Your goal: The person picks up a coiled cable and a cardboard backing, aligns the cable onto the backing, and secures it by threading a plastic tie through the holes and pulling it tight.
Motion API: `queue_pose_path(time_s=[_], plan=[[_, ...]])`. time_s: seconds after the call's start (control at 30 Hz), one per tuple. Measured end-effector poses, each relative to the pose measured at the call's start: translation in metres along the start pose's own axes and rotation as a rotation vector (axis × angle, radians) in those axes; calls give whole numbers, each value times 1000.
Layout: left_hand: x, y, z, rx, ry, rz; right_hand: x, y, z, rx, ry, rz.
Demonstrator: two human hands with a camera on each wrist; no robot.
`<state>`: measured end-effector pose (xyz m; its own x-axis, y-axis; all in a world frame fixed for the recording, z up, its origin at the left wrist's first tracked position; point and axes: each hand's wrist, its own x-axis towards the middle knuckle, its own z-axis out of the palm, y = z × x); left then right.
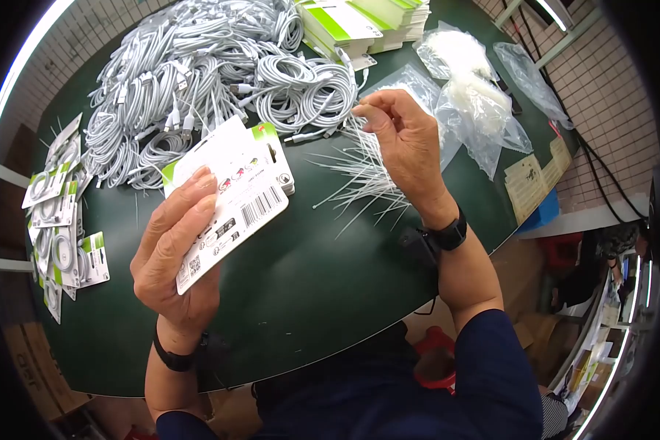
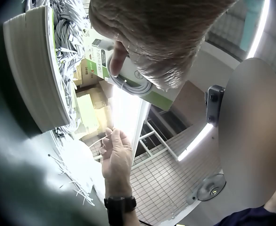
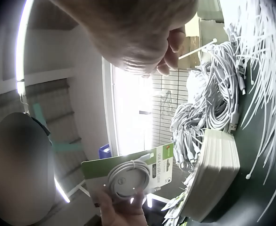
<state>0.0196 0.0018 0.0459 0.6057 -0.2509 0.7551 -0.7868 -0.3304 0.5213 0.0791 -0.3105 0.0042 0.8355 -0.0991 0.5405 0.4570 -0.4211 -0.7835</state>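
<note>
My left hand (image 1: 170, 253) holds a white-and-green packaging card (image 1: 253, 194), its barcode side up in the head view. In the right wrist view the card's other side carries a coiled grey USB cable (image 3: 111, 181), with fingertips at its lower edge. My right hand (image 1: 412, 150) is raised over a loose heap of white cable ties (image 1: 367, 176), thumb and fingertips together. Between those fingertips a single white cable tie (image 3: 199, 48) sticks out in the right wrist view.
A large pile of coiled cables (image 1: 191, 66) covers the far left of the green table (image 1: 308, 264). Finished-looking carded cables (image 1: 62, 249) lie at the left edge. Stacked cards (image 1: 345, 22) stand at the back, with plastic bags (image 1: 477, 103) of ties at right.
</note>
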Motion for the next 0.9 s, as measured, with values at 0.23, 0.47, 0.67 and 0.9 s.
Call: queue_pose_path(time_s=[0.23,0.47,0.67,0.9], plan=[[-2,-4,5,89,-12,72,4,-21,-8,269,93,80],[-5,-9,13,161,-86,119,-4,-24,2,548,11,346],[-7,-18,17,244,-176,170,-16,-37,16,512,-157,413],[-12,-25,22,251,-207,164,-21,-40,20,477,-242,418]])
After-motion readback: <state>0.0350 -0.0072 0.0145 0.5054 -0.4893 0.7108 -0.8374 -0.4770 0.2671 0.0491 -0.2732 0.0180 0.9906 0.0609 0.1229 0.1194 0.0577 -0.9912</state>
